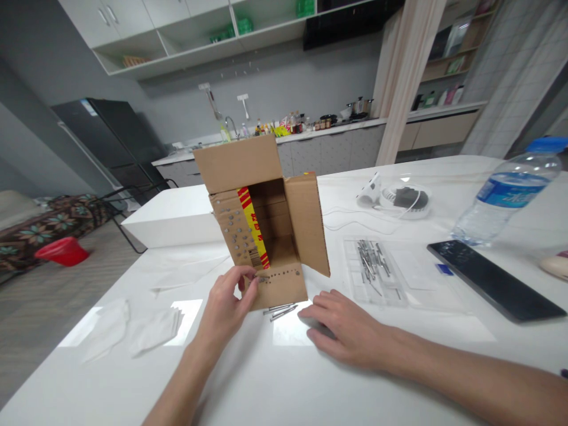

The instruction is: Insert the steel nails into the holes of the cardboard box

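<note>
An open cardboard box (293, 222) stands on the white table with its flaps spread. Its left flap (231, 228) carries several grey nail heads, and the bottom flap (284, 290) has a row of small holes. My left hand (231, 299) is at the left edge of the bottom flap, thumb and forefinger pinched around a nail (262, 277) lying across the cardboard. Just in front of the flap lie several loose nails (281, 310). To their right my right hand (344, 328) rests on the tabletop, fingers apart and holding nothing.
A clear plastic case (352, 266) holding several nails lies right of the box. Beyond it are a black phone (492, 278), a water bottle (508, 195) and a white device with a cable (406, 201). White tissues (153, 328) lie at left.
</note>
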Demonstrator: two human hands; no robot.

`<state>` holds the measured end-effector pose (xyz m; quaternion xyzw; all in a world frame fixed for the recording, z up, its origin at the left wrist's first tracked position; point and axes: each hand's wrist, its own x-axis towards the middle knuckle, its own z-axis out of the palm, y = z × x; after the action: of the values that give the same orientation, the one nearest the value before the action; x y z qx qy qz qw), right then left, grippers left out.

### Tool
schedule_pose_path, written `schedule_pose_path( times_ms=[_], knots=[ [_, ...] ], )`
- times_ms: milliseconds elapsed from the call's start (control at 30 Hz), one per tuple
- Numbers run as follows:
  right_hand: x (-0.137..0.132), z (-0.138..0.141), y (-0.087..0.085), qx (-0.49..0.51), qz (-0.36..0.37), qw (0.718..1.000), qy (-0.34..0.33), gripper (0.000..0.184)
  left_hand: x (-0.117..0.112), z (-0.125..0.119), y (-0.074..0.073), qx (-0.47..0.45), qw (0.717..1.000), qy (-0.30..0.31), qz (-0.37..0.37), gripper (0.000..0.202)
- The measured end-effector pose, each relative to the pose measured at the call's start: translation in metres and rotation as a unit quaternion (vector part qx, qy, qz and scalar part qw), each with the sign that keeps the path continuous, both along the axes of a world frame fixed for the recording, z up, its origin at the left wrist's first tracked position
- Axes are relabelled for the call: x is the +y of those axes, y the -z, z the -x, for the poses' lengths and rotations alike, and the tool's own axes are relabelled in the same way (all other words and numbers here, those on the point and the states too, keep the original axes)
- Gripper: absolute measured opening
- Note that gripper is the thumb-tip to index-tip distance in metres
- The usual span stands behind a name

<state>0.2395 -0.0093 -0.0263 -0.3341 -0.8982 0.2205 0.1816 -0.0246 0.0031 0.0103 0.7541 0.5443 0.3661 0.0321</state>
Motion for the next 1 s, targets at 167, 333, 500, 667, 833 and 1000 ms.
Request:
schedule_pose_path(
  times_ms=[167, 333, 500, 667, 833, 1000],
  knots=[
    [-0.0007, -0.0008, -0.0002, 0.001, 0.002, 1.0, 0.001, 0.016, 0.0013, 0.0012, 0.0022, 0.016, 1.0, 0.017, -0.017, 0.009],
    [0.0005, -0.0007, 0.002, 0.0, -0.002, 1.0, 0.0, 0.015, 0.0034, 0.0013, 0.0044, 0.043, 0.998, 0.041, 0.0, 0.015],
    [0.0012, 0.0001, 0.0033, -0.004, 0.001, 1.0, 0.001, 0.015, 0.0034, 0.0007, 0.0059, 0.052, 0.996, 0.057, 0.032, 0.018],
    [-0.0003, -0.0002, 0.0008, -0.003, 0.005, 1.0, 0.002, 0.015, 0.0022, 0.0009, 0.0047, 0.044, 0.998, 0.025, 0.046, 0.014],
    [-0.0013, -0.0011, -0.0001, -0.005, 0.005, 1.0, 0.001, 0.016, 0.0024, -0.0007, 0.0041, 0.079, 0.994, 0.04, 0.059, 0.018],
    [-0.0008, -0.0002, -0.0009, -0.004, 0.006, 1.0, 0.001, 0.016, 0.0033, -0.0025, 0.0074, 0.109, 0.987, 0.053, 0.108, 0.02]
  ],
)
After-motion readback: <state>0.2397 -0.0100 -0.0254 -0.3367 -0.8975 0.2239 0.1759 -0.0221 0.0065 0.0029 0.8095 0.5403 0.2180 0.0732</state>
